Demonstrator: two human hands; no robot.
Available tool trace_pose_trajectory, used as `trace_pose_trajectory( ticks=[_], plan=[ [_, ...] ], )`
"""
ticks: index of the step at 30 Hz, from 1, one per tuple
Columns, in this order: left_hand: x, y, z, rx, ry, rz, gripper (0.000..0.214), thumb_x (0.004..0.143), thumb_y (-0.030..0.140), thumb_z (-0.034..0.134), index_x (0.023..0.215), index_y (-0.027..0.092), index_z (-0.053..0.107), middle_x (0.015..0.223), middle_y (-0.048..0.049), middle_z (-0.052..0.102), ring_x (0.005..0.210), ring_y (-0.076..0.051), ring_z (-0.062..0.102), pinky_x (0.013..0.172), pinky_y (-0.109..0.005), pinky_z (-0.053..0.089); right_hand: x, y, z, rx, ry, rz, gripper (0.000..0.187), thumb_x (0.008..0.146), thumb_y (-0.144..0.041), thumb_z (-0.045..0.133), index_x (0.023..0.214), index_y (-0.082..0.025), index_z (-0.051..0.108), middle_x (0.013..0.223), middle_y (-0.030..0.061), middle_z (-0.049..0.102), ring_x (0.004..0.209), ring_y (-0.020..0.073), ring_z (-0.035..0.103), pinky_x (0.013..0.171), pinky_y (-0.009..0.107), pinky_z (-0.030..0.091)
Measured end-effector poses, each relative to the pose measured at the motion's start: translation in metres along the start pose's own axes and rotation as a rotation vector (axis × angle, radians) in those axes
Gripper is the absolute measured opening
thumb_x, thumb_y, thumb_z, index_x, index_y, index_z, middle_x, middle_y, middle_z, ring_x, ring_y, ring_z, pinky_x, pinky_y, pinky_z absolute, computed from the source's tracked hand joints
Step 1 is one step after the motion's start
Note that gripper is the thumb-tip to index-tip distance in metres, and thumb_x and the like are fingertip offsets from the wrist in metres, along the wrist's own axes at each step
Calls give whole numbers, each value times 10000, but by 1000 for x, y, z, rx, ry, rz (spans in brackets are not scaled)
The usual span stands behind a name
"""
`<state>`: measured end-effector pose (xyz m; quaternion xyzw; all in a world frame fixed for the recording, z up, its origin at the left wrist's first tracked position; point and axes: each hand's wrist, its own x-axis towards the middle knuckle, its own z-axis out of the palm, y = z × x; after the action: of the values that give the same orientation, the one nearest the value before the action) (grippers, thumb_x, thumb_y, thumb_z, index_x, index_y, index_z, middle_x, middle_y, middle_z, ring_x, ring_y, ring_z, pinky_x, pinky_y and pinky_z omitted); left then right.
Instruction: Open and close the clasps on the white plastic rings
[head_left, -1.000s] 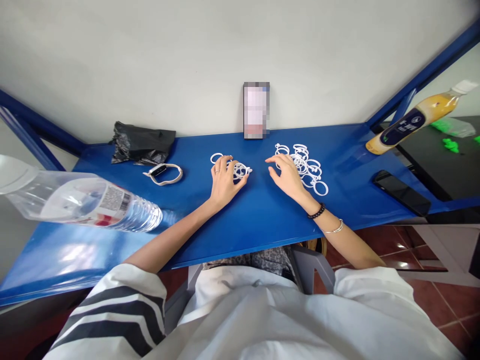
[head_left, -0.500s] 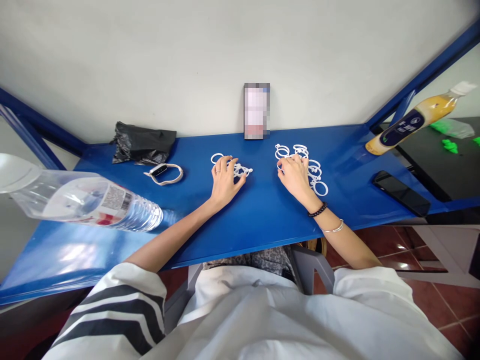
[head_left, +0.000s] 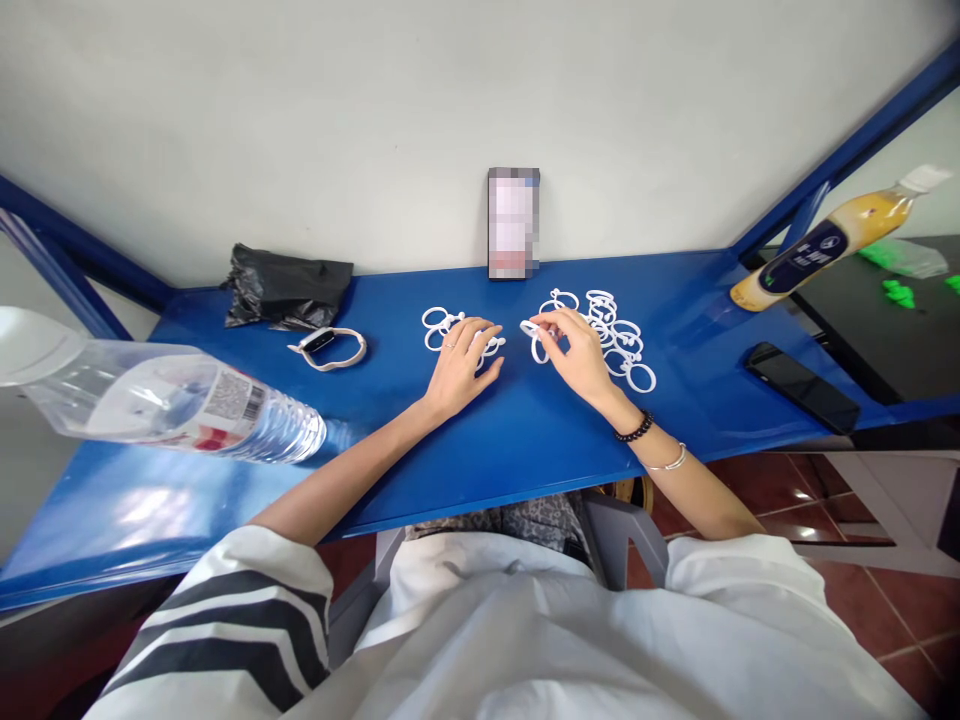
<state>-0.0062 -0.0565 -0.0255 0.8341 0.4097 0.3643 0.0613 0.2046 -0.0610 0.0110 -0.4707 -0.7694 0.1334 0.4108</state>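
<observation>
Several white curtain rings, each with a small eyelet, lie in two groups on the blue table (head_left: 480, 440). My left hand (head_left: 459, 368) rests palm down over the left group (head_left: 435, 318), its fingers spread and partly hiding the rings beneath. My right hand (head_left: 581, 355) pinches a white curtain ring (head_left: 529, 327) between thumb and fingers; another ring (head_left: 538, 348) hangs at the same fingertips. The larger right group (head_left: 627, 345) lies just behind and to the right of that hand, partly covered by it.
A phone (head_left: 513, 225) leans against the wall. At the left are a black plastic bag (head_left: 289, 285), a watch (head_left: 328, 347) and a cut plastic bottle (head_left: 187, 400). A juice bottle (head_left: 825, 245) and a dark phone (head_left: 802, 385) are at the right.
My right hand has moved left from the right group, now with rings at its fingertips. My left hand has shifted slightly right, and more of the left group's rings show.
</observation>
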Motion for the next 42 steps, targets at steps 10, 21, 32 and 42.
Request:
trace_pose_trajectory(
  ticks=[10, 21, 32, 42],
  plan=[
    [-2, -3, 1, -47, -53, 98, 476, 956, 382, 520, 1396, 209, 466, 1275, -131, 606, 1226, -286, 540, 1054, -485, 426, -3, 4, 8, 551, -72, 271, 255, 876, -460, 638, 996, -240, 687, 969, 48, 706, 893, 196, 673, 821, 360, 563],
    [-3, -3, 0, -56, -79, 201, 334, 972, 375, 498, 1252, 213, 581, 1202, -115, 653, 1171, -254, 579, 1024, -452, 447, -3, -1, 12, 632, -147, 328, 306, 839, -507, 672, 949, -222, 676, 862, 41, 708, 811, 187, 678, 722, 324, 564],
    [-2, -11, 4, -94, 112, 173, 234, 991, 252, 469, 861, 184, 652, 888, -59, 704, 879, -185, 611, 799, -351, 490, -4, 3, 7, 160, -248, 299, 498, 1005, -538, 311, 894, -186, 645, 675, 32, 685, 598, 160, 667, 603, 281, 475],
    [-4, -10, 4, -44, 151, 104, 272, 996, 251, 440, 845, 183, 656, 868, -57, 706, 896, -205, 599, 804, -376, 452, -6, -3, 3, 30, -250, -161, 174, 931, -361, 562, 1009, -213, 610, 873, 42, 686, 766, 178, 651, 686, 303, 512]
  ],
)
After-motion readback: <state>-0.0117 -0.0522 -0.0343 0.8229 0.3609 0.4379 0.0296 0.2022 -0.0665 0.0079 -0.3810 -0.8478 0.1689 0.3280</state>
